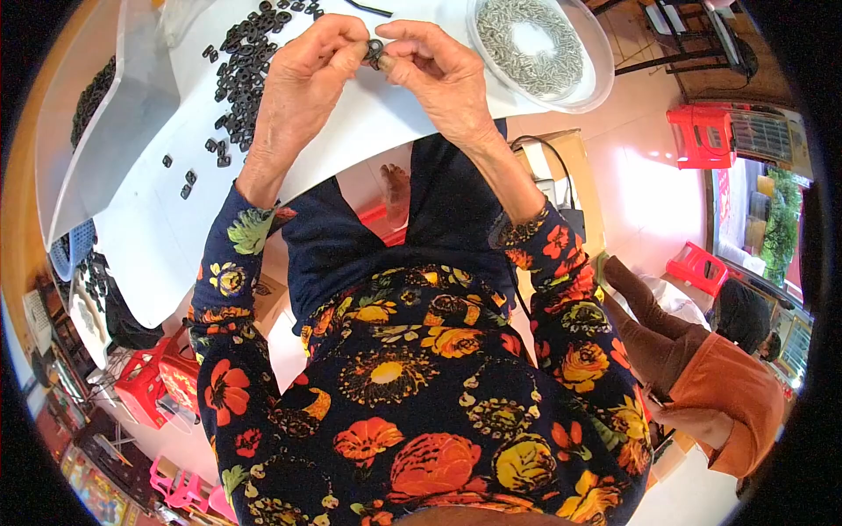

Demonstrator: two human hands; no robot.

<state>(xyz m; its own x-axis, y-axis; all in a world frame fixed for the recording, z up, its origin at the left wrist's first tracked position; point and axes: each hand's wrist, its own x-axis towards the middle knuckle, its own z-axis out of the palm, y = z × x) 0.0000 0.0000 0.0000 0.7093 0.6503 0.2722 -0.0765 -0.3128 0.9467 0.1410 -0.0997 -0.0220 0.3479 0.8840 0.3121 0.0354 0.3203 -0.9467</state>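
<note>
Between my two hands, over the white tabletop point(351, 131), a small black ring-shaped part point(374, 50) is pinched. My left hand point(311, 74) holds it from the left with thumb and forefinger. From the other side my right hand point(443, 79) grips its edge with thumb and bent fingers. A spread pile of similar small black parts point(241, 83) lies to the left of my left hand. To the right of my right hand stands a round clear tub point(605, 66) with many small silvery metal pins or screws point(548, 53) in it.
A clear plastic sheet or bin wall point(118, 114) rises at the left, with more dark parts behind it. A thin black strip point(368, 8) lies at the far edge. Beside my right leg is a cardboard box point(570, 167) with a cable. Another person point(710, 394) sits at the right, near red stools point(702, 136).
</note>
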